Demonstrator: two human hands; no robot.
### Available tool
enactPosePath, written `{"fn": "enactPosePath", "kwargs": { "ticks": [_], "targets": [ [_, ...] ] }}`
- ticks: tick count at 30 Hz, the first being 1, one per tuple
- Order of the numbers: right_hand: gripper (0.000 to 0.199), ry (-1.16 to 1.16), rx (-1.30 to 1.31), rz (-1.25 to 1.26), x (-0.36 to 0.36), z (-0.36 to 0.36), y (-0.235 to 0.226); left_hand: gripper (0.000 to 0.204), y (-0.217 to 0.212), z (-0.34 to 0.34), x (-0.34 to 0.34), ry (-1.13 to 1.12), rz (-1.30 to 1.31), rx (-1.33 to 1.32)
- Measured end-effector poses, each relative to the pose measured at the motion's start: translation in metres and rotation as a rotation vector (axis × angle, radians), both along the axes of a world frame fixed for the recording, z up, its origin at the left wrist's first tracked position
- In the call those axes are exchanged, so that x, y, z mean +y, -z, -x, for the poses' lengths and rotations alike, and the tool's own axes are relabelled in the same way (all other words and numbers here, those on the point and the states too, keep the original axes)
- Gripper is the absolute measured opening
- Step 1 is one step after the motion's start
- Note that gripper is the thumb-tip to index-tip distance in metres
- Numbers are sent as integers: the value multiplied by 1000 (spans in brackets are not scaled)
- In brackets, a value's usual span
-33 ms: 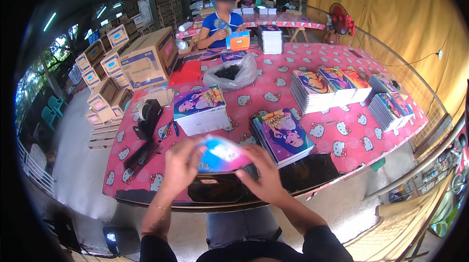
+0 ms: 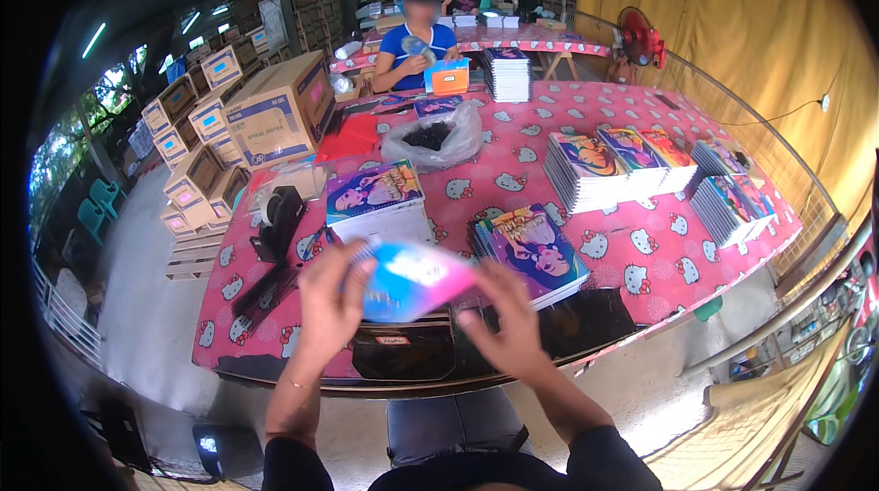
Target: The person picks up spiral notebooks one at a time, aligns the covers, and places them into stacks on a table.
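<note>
A thin spiral notebook (image 2: 407,285) with a blue and pink cover is held up at a tilt over the near table edge. My left hand (image 2: 331,299) grips its left side, thumb on the cover. At its right corner, the fingers of my right hand (image 2: 508,321) pinch the edge, the thumb a little lower. Just beyond my left hand stands a stack of purple-covered notebooks (image 2: 375,202). Another stack of spiral notebooks (image 2: 536,257), with a face drawn on the top cover, lies past my right hand.
On the pink patterned table (image 2: 494,152) are a tape dispenser (image 2: 277,221), a plastic bag with dark contents (image 2: 430,136), red sheets (image 2: 348,138) and more notebook stacks (image 2: 591,175). Cartons (image 2: 279,111) stand at left. A co-worker in blue (image 2: 417,56) sits across, handling notebooks.
The notebook has shifted slightly and tilted more, its pink corner now pointing up to the right. My right hand has moved a little to the right; my left hand slightly left.
</note>
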State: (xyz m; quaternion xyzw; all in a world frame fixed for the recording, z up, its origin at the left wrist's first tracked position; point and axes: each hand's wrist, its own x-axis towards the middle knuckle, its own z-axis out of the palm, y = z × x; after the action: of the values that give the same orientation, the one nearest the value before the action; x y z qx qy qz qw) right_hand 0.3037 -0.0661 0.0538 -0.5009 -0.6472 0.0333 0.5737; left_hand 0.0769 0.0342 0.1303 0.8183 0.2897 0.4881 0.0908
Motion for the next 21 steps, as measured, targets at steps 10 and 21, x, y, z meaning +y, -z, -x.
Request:
{"fn": "enactPosePath", "kwargs": {
  "ticks": [10, 21],
  "targets": [
    [72, 234, 105, 419, -12, -192, 91, 39, 59, -145, 60, 562, -320, 115],
    [76, 197, 147, 365, -1, -185, 103, 39, 135, -161, 63, 671, -225, 518]
  ]
}}
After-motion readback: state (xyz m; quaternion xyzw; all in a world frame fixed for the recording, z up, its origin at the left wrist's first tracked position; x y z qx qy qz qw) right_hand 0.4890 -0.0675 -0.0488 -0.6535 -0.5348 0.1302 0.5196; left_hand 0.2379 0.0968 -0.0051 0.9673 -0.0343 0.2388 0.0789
